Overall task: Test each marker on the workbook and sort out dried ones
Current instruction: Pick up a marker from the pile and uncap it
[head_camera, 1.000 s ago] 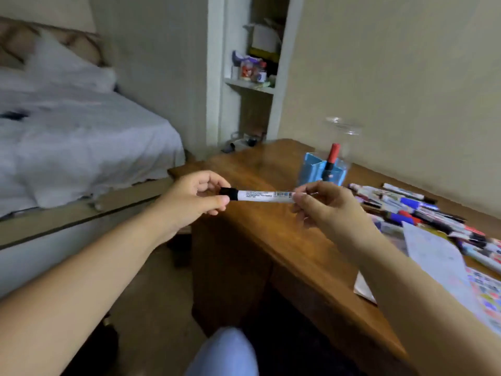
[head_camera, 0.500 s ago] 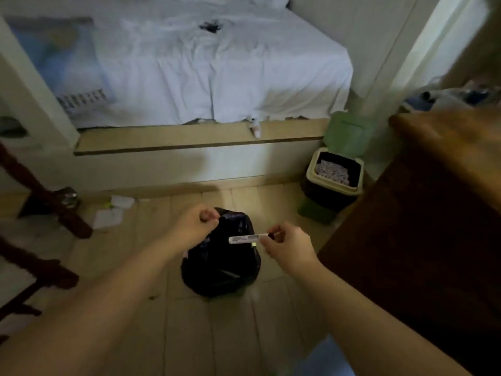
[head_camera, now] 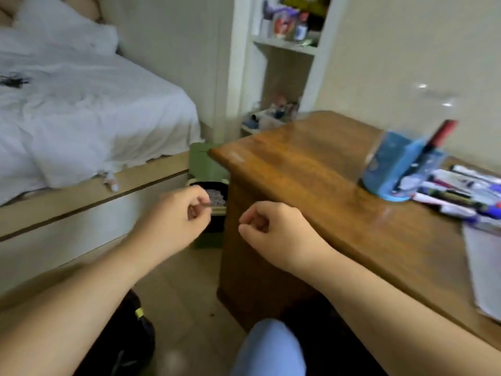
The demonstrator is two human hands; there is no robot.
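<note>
My left hand (head_camera: 180,213) and my right hand (head_camera: 271,229) hover side by side off the desk's left corner, above the floor. Fingers on both are curled in, and no marker shows in either. Several markers (head_camera: 461,194) lie in a heap on the wooden desk (head_camera: 311,172) at the right. A red-capped marker (head_camera: 443,134) stands in a blue holder (head_camera: 398,169) beside the heap. A white sheet of the workbook (head_camera: 485,267) lies at the desk's right edge, partly cut off by the frame.
A green bin (head_camera: 207,166) with a dark liner stands on the floor between bed and desk, just behind my left hand. A black bag (head_camera: 127,337) sits on the floor under my left forearm. The white bed (head_camera: 81,118) fills the left; shelves (head_camera: 284,44) stand behind.
A second ago both hands held a black-capped marker; half a second ago my right hand held it over the black bag. Now the marker is gone, both hands are empty, and my view faces the desk.
</note>
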